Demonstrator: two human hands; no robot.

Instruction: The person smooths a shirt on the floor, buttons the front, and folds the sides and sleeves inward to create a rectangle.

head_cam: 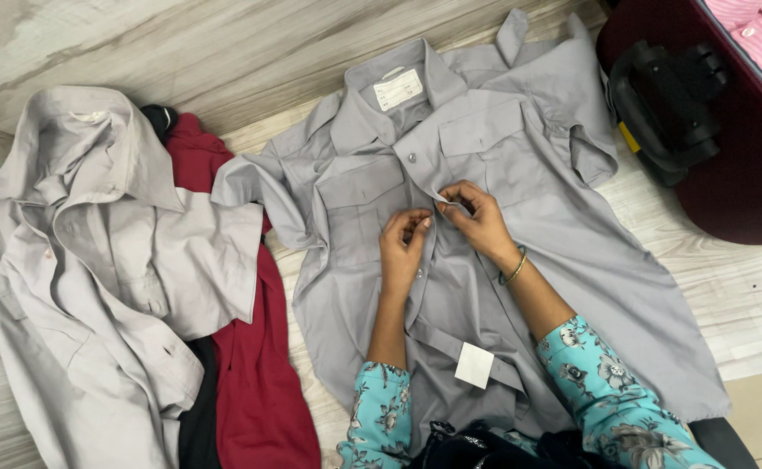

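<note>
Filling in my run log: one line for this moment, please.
left hand: pinching placket | right hand: gripping placket edge | grey shirt: flat, floor

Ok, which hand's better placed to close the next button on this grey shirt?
Probably the right hand: it already pinches the placket edge of the grey shirt, while the left hand rests just beside it.

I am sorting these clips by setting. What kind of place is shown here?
Probably a room in a home, with clothes spread on the floor: a grey shirt laid flat, a pile of clothes beside it, and a dark red suitcase.
</note>
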